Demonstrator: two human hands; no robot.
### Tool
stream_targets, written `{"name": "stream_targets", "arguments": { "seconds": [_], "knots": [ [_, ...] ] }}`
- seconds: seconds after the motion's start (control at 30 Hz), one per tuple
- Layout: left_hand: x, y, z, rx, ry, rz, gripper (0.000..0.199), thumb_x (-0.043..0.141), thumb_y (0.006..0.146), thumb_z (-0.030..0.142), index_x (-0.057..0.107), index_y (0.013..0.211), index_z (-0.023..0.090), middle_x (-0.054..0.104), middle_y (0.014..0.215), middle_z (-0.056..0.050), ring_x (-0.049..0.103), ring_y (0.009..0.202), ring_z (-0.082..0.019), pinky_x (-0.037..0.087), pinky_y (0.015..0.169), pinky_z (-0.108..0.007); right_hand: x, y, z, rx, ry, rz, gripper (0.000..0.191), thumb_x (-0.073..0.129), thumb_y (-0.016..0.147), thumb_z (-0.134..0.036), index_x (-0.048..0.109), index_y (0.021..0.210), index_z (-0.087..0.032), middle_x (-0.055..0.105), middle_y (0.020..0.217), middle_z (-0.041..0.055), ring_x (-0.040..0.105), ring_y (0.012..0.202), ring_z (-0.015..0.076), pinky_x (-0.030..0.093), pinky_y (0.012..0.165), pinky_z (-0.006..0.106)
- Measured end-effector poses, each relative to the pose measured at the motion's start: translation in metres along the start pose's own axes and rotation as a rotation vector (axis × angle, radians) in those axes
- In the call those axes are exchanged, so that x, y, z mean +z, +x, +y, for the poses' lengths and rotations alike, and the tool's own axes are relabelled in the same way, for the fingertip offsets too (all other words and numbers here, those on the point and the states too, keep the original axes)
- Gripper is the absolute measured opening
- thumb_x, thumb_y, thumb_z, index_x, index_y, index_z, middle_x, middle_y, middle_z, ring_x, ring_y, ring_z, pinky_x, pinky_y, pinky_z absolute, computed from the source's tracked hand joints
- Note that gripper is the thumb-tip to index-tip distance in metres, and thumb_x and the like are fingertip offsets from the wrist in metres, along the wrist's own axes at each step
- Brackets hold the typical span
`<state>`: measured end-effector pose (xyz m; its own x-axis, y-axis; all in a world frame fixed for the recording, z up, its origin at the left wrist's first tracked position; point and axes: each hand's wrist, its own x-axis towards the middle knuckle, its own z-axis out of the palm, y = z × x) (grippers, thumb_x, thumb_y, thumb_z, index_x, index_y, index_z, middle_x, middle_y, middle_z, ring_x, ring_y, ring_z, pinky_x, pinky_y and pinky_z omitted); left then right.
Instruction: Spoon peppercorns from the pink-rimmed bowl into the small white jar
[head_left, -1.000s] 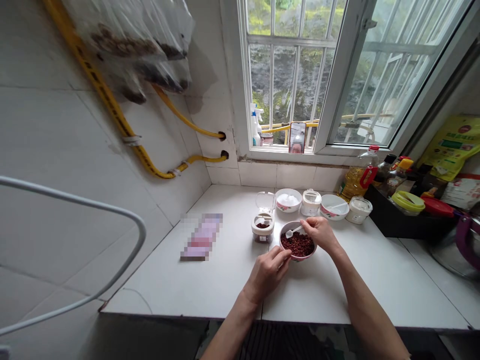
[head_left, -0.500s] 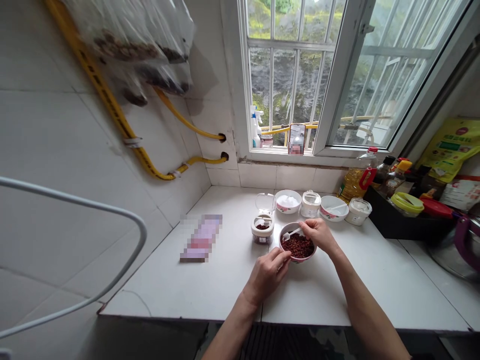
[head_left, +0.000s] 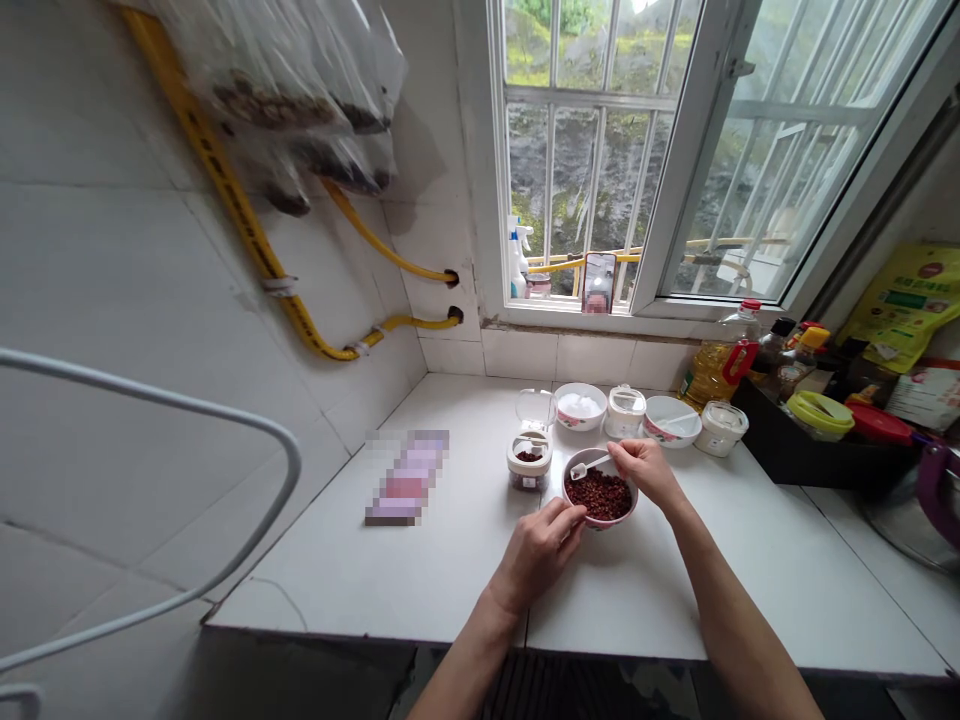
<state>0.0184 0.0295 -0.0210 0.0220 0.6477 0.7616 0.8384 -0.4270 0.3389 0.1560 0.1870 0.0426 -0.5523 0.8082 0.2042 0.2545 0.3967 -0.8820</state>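
Observation:
A bowl of dark red-brown dried pieces [head_left: 598, 494] stands on the white counter. My left hand [head_left: 546, 543] grips its near left rim, fingers closed. My right hand [head_left: 643, 470] pinches the handle of a small white spoon [head_left: 579, 470], whose scoop is over the left part of the bowl, above the pieces. Just left of the bowl stands a clear jar [head_left: 529, 468] with its lid raised and similar dark pieces inside.
Behind are a bowl of white powder [head_left: 580, 405], a lidded jar [head_left: 625, 411], a bowl with a white spoon [head_left: 672, 421] and another jar [head_left: 721, 428]. An oil bottle [head_left: 716, 365] and a black box [head_left: 784, 440] stand right; a blurred purple item [head_left: 409, 480] lies left.
My right hand has raised the spoon slightly, and its scoop shows more clearly above the pieces. My left hand stays at the rim. The whole view has shifted a little.

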Motion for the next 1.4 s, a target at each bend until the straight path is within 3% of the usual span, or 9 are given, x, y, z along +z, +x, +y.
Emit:
{"name": "stream_targets", "arguments": {
  "seconds": [0.17,0.37,0.43,0.53,0.7,0.9,1.03,1.27,1.4],
  "knots": [
    [0.001,0.000,0.000,-0.005,0.000,-0.002,0.018,0.046,0.099,0.018,0.063,0.106,0.018,0.067,0.087,-0.005,0.068,0.077,-0.015,0.057,0.068,-0.023,0.000,0.003,-0.002,0.001,0.099,0.059,0.052,0.058,0.073,-0.059,0.045,0.041,-0.021,0.046,0.041,-0.0009,0.040,0.043,0.0108,0.034,0.049,0.026],
    [0.001,0.001,0.000,-0.003,-0.008,0.001,0.018,0.046,0.098,0.017,0.062,0.106,0.018,0.066,0.085,-0.005,0.068,0.073,-0.015,0.056,0.065,-0.024,0.020,0.007,-0.026,-0.153,0.102,0.163,0.055,0.052,0.084,-0.061,0.044,0.047,-0.021,0.045,0.044,-0.0023,0.039,0.045,0.0110,0.035,0.051,0.025],
    [0.001,0.001,0.000,-0.004,-0.004,-0.001,0.018,0.046,0.098,0.016,0.062,0.106,0.018,0.066,0.085,-0.005,0.068,0.073,-0.015,0.056,0.065,-0.024,0.031,0.006,-0.035,-0.258,0.006,0.189,0.053,0.048,0.090,-0.056,0.044,0.050,-0.021,0.047,0.047,-0.0021,0.041,0.048,0.0117,0.037,0.054,0.026],
    [0.001,0.001,0.001,-0.004,0.013,-0.005,0.018,0.046,0.097,0.016,0.063,0.103,0.018,0.066,0.083,-0.005,0.067,0.072,-0.016,0.055,0.064,-0.024,0.045,0.003,-0.044,-0.501,-0.270,0.229,0.048,0.043,0.097,-0.043,0.046,0.055,-0.020,0.052,0.053,-0.0008,0.047,0.055,0.0132,0.042,0.075,0.030],
    [0.000,0.002,0.002,-0.008,0.010,-0.017,0.018,0.046,0.096,0.014,0.063,0.099,0.018,0.066,0.083,-0.006,0.067,0.071,-0.017,0.055,0.063,-0.025,0.050,-0.004,-0.047,-0.755,-0.569,0.118,0.041,0.044,0.099,-0.031,0.052,0.060,-0.020,0.057,0.057,0.0003,0.050,0.060,0.0143,0.036,0.097,0.035],
    [-0.001,0.001,0.001,-0.015,-0.012,-0.021,0.018,0.047,0.098,0.016,0.062,0.107,0.018,0.067,0.087,-0.006,0.068,0.076,-0.016,0.057,0.067,-0.025,0.009,-0.001,-0.028,-0.540,-0.384,0.289,0.043,0.047,0.094,-0.038,0.048,0.054,-0.021,0.052,0.051,-0.0007,0.049,0.057,0.0154,0.041,0.084,0.034],
    [-0.001,0.001,0.000,-0.006,-0.019,-0.009,0.018,0.047,0.098,0.016,0.063,0.107,0.018,0.067,0.087,-0.005,0.068,0.076,-0.015,0.057,0.068,-0.024,-0.013,0.000,-0.007,-0.364,-0.414,0.170,0.048,0.046,0.091,-0.042,0.041,0.048,-0.021,0.048,0.046,-0.0015,0.043,0.050,0.0131,0.040,0.072,0.031],
    [-0.001,0.002,0.000,0.019,-0.012,0.007,0.018,0.049,0.097,0.015,0.063,0.107,0.017,0.067,0.086,-0.005,0.067,0.075,-0.014,0.057,0.068,-0.024,0.008,-0.003,0.000,-0.383,-0.511,0.062,0.045,0.047,0.091,-0.037,0.046,0.049,-0.020,0.052,0.046,-0.0013,0.043,0.051,0.0123,0.037,0.084,0.033],
    [-0.001,0.002,0.000,0.017,-0.010,0.003,0.018,0.049,0.097,0.016,0.063,0.108,0.018,0.068,0.087,-0.005,0.068,0.075,-0.014,0.057,0.069,-0.024,0.002,-0.003,-0.003,-0.370,-0.452,0.094,0.046,0.046,0.089,-0.038,0.042,0.047,-0.020,0.050,0.045,-0.0015,0.041,0.049,0.0120,0.038,0.076,0.031]
  ]
}}
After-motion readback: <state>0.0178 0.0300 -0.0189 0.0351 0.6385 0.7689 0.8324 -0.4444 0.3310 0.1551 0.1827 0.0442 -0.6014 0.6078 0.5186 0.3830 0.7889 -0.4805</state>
